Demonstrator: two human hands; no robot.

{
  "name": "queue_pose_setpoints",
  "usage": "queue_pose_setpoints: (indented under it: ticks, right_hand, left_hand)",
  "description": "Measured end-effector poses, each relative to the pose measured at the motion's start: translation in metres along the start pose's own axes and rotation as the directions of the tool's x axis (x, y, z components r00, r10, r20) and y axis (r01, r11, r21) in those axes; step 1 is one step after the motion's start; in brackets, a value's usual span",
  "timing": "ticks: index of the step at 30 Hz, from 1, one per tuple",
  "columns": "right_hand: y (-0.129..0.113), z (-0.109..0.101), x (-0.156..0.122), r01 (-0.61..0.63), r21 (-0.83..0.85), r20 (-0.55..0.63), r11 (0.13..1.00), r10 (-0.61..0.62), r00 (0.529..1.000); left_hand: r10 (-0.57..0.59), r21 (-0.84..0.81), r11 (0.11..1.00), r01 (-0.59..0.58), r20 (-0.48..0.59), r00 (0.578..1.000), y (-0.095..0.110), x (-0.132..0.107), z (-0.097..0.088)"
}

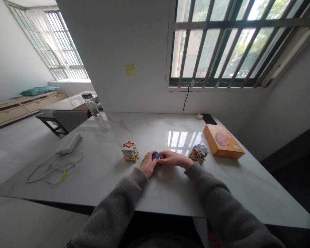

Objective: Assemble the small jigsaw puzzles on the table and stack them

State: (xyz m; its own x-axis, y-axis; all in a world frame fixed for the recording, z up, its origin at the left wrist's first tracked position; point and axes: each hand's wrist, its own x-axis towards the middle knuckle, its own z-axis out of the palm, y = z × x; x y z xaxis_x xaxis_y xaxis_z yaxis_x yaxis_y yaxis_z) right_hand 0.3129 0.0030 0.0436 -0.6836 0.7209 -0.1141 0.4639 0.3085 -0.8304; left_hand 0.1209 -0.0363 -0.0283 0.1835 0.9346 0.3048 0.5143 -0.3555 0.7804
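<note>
Between my two hands, near the middle of the table, is a small stack of puzzle pieces (157,156) with a dark blue one on top. My left hand (147,164) is closed around its left side. From the right, my right hand (173,158) pinches its edge with thumb and fingers. Left of my hands stands a taller stack of puzzle pieces (130,152), topped by a red and yellow one. Another stack of puzzle pieces (198,153), blue on top and slightly uneven, rises just beyond my right wrist.
An orange box (223,142) lies at the right on the marble-patterned table (93,186). To the left are a white device (69,143) and its looped cable (53,172). A glass bottle (92,105) stands at the far left edge. Near the wall lies a black flat object (209,119).
</note>
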Motion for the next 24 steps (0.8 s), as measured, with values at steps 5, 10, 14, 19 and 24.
queue_pose_setpoints:
  ticks: [5,10,14,19,24]
  right_hand:
    - [-0.001,0.005,-0.006,0.053,0.007,0.029,0.999,-0.053,0.998]
    - [-0.004,0.011,-0.014,0.085,0.053,-0.045,0.995,-0.083,0.996]
    - [-0.007,0.015,-0.019,0.080,0.157,-0.019,0.984,-0.078,0.997]
    - [-0.006,0.019,-0.021,0.152,0.227,0.029,0.962,-0.163,0.986]
    - [0.001,0.026,-0.023,0.306,0.005,-0.112,0.952,-0.304,0.946]
  left_hand:
    - [0.134,-0.049,0.990,-0.134,0.016,0.991,0.000,-0.012,-0.005]
    - [0.266,-0.109,0.960,-0.260,0.047,0.963,0.004,-0.016,-0.015]
    - [0.295,-0.161,0.945,-0.284,0.052,0.954,0.009,-0.017,-0.023]
    - [0.328,-0.155,0.935,-0.320,0.028,0.944,0.018,-0.020,-0.028]
    - [0.293,-0.035,0.954,-0.296,-0.071,0.953,0.013,-0.019,-0.022]
